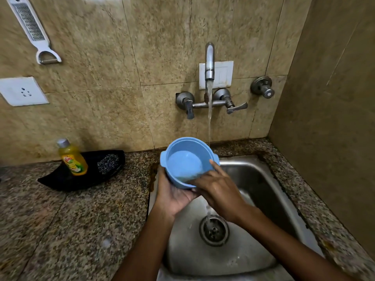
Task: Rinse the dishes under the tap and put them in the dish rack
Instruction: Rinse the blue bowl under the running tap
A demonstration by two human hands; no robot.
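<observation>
The left hand cups the underside of the tilted blue bowl, the right hand reaches fingers over its near rim into it, above the sink, with the running tap just beyond.

Bowl — pale blue all over. Tabletop speckled granite, brown, black and cream. Wall tiles mottled beige. Sink dull steel grey. Soap bottle yellow, grey cap, red-green label. Tray black — scrubber flecked black-white. Grater white.
</observation>
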